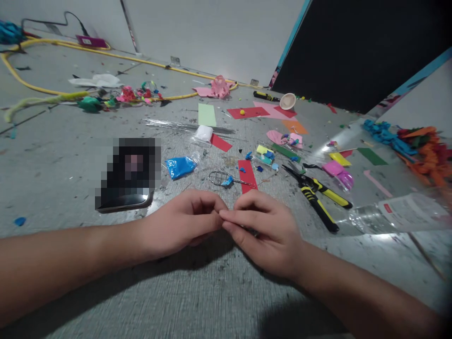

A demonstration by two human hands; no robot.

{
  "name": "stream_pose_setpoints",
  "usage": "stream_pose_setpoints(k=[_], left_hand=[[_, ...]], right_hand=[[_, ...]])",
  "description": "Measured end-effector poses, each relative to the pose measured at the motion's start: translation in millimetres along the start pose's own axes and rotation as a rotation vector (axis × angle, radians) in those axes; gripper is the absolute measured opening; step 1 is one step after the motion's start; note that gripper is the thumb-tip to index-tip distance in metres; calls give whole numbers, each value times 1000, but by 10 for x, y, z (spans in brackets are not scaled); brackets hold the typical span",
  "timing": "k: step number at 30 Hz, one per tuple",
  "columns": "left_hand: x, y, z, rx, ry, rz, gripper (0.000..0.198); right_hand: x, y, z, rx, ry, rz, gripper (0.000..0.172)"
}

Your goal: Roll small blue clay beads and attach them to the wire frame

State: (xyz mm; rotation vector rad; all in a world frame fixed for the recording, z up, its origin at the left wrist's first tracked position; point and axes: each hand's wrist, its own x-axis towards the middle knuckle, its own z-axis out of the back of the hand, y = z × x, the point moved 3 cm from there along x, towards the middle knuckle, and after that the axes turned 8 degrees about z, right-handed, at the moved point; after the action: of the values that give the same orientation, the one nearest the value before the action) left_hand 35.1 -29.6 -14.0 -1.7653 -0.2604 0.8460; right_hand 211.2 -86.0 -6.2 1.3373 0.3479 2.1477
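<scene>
My left hand (189, 219) and my right hand (266, 230) meet at the fingertips above the grey surface (212, 301). Both are closed in a pinch, and whatever sits between the fingertips is too small or hidden to name. Just beyond them lies a bent wire loop with a handle (216, 177), a bit of blue clay (228, 181) stuck on it. Its handle end rests over a red paper strip (247, 174). A packet of blue clay (181, 166) is beyond my left hand. Yellow-and-black pliers (312, 190) lie spread beyond my right hand.
A dark, pixelated device (123, 202) lies at left. Thin metal wires (169, 125) and a white packet (204, 133) are farther back. A clear plastic bottle (402, 214) lies on its side at right. A yellow cable (141, 60) curves along the wall.
</scene>
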Motion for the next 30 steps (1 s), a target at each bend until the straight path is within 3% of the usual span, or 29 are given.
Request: stream_pose_setpoints(k=[7,20,23,27,30], left_hand=[[24,18,4,-96,41,50,15],[27,22,15,-13,-34,38,27],[21,3,27,38,-69,-4,27],[16,-11,39,107,-99,-44,23],[15,2,36,137,-82,-42,21]], right_hand=[[22,10,7,2,-2,3,27],[35,-51,7,65,-37,-74,16],[23,-77,-9,140,-26,-170,13],[-20,-139,-60,324,-11,-444,4],[-52,-181,-95,459,10,-617,9]])
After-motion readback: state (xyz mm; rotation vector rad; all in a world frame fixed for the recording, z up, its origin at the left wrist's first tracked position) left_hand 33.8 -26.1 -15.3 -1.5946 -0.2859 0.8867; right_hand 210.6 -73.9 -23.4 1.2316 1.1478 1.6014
